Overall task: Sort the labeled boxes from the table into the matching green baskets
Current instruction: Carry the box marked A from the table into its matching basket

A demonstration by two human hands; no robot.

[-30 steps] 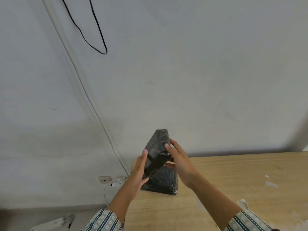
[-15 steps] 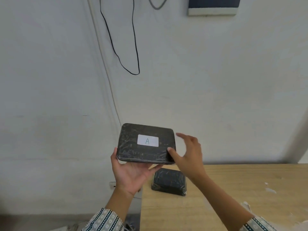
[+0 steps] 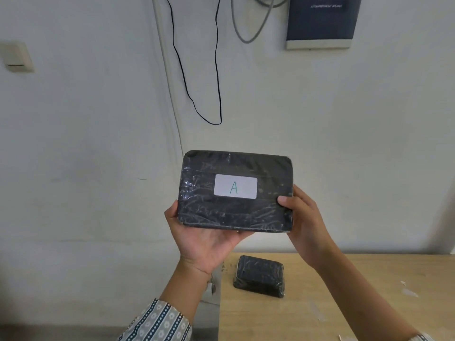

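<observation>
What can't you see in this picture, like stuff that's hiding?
Head view only:
- Green baskets: none in the frame, so where box A goes cannot be told.
- Second box on the table: no label shows; its letter cannot be told.
- Left hand and right hand: most fingers are behind box A.
- Dark wall sign: cut off by the top edge, print too small.

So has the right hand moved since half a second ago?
Yes. The right hand was open and just off the box marked A; now it has closed in leftward onto the box's right edge, while the box on the table stayed put.
</observation>
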